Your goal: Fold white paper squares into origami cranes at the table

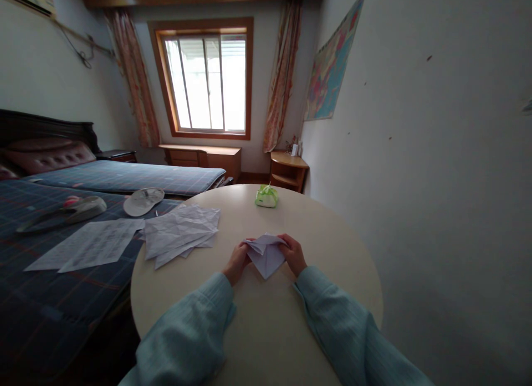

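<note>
The left hand (238,260) and the right hand (294,254) each pinch 1 side of a folded, pointed piece of pale lilac paper (266,255), which rests on the round cream worktop (266,319) just in front of the person. Both hands are closed on it (fingers curled over its upper edges). A loose pile of creased white sheets (179,233) lies to the left, well apart; a small green packet (266,196) sits further back.
</note>
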The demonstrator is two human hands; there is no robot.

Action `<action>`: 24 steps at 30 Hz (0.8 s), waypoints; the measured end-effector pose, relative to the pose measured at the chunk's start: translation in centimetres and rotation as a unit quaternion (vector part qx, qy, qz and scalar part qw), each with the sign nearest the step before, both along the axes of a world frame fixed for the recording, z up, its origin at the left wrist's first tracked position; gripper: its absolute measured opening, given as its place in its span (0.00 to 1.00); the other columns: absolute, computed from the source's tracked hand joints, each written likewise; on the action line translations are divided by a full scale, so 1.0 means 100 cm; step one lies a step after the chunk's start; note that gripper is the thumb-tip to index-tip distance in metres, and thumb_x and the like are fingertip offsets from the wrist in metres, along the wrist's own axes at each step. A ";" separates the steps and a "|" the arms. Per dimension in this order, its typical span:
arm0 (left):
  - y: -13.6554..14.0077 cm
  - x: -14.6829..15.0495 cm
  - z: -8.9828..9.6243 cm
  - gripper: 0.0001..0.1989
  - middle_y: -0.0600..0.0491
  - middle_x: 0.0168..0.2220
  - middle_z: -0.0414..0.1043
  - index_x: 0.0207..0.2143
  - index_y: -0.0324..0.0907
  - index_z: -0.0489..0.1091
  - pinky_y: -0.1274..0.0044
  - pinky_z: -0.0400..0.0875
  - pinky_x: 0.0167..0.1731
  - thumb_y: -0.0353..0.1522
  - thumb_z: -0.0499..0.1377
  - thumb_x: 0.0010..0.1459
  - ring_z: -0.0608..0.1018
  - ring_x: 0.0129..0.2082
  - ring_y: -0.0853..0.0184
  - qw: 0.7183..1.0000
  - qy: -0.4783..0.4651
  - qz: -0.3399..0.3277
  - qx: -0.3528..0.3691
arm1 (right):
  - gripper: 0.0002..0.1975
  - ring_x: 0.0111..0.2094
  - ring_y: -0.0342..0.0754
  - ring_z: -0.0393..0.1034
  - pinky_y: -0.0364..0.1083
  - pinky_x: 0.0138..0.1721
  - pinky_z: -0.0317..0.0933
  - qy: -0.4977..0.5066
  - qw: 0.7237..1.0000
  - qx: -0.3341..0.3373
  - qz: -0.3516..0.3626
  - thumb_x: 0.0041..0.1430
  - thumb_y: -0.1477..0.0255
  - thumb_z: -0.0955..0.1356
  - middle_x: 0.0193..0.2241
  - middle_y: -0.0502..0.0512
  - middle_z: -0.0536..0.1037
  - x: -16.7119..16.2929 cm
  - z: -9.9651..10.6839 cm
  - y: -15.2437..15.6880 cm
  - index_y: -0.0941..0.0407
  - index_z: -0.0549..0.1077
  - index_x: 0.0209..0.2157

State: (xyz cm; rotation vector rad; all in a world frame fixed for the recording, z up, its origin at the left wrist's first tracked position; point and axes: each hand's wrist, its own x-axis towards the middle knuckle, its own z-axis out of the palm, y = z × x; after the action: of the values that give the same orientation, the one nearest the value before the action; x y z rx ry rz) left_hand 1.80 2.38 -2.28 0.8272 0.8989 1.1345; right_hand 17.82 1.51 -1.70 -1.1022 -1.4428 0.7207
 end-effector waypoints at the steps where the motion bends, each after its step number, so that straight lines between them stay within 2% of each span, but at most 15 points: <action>1: 0.000 0.000 0.000 0.10 0.53 0.25 0.70 0.32 0.37 0.68 0.80 0.65 0.26 0.27 0.52 0.46 0.71 0.25 0.71 1.000 0.001 -0.007 0.003 | 0.10 0.27 0.45 0.63 0.42 0.29 0.57 -0.008 1.000 0.003 -0.005 0.40 0.73 0.60 0.22 0.48 0.71 0.000 -0.001 0.000 0.57 0.69 0.25; 7: -0.005 0.001 0.006 0.10 0.52 0.26 0.72 0.30 0.37 0.70 0.80 0.65 0.27 0.26 0.52 0.44 0.72 0.26 0.70 0.998 0.010 -0.061 0.026 | 0.08 0.25 0.43 0.59 0.41 0.26 0.54 -0.017 0.999 0.004 -0.029 0.42 0.72 0.59 0.20 0.48 0.67 0.002 -0.002 0.001 0.57 0.68 0.23; 11: -0.005 0.002 0.008 0.10 0.50 0.28 0.73 0.31 0.36 0.70 0.79 0.66 0.28 0.26 0.53 0.44 0.72 0.27 0.69 0.999 0.001 -0.045 0.017 | 0.09 0.26 0.44 0.61 0.41 0.26 0.54 0.007 1.000 0.003 -0.009 0.44 0.68 0.61 0.21 0.49 0.69 0.000 0.000 -0.001 0.57 0.68 0.25; 15: -0.003 0.001 0.006 0.11 0.50 0.30 0.73 0.32 0.36 0.70 0.78 0.66 0.29 0.27 0.53 0.44 0.72 0.28 0.69 0.999 -0.013 -0.035 0.011 | 0.18 0.23 0.44 0.61 0.42 0.24 0.55 0.060 0.998 -0.025 0.002 0.48 0.56 0.60 0.19 0.50 0.68 -0.002 0.002 -0.003 0.57 0.67 0.22; 18: -0.004 -0.001 0.005 0.11 0.51 0.30 0.72 0.32 0.37 0.70 0.78 0.65 0.31 0.29 0.54 0.44 0.72 0.29 0.69 0.998 -0.025 -0.049 0.018 | 0.26 0.26 0.47 0.65 0.44 0.26 0.58 0.112 0.992 -0.046 0.022 0.48 0.49 0.56 0.22 0.54 0.72 -0.002 0.004 -0.003 0.58 0.69 0.25; 21: -0.004 -0.003 0.006 0.13 0.51 0.29 0.72 0.34 0.36 0.69 0.77 0.65 0.32 0.32 0.53 0.46 0.72 0.29 0.68 0.996 -0.049 -0.069 0.015 | 0.23 0.28 0.47 0.67 0.45 0.28 0.59 0.117 0.991 -0.053 0.031 0.47 0.52 0.60 0.25 0.55 0.74 -0.001 0.004 -0.002 0.58 0.69 0.29; 24: -0.004 -0.004 0.007 0.14 0.51 0.27 0.72 0.35 0.36 0.68 0.77 0.65 0.30 0.33 0.51 0.46 0.72 0.27 0.68 0.996 -0.067 -0.067 -0.006 | 0.15 0.29 0.47 0.68 0.45 0.31 0.60 0.098 0.993 -0.057 0.039 0.43 0.61 0.66 0.27 0.54 0.75 -0.002 0.002 0.000 0.57 0.67 0.32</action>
State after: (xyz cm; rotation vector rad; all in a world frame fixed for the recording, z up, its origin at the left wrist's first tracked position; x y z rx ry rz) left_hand 1.36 1.99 -1.60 0.7801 0.7287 1.0537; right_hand 17.60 1.49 -1.55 -1.0356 -1.2945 0.9501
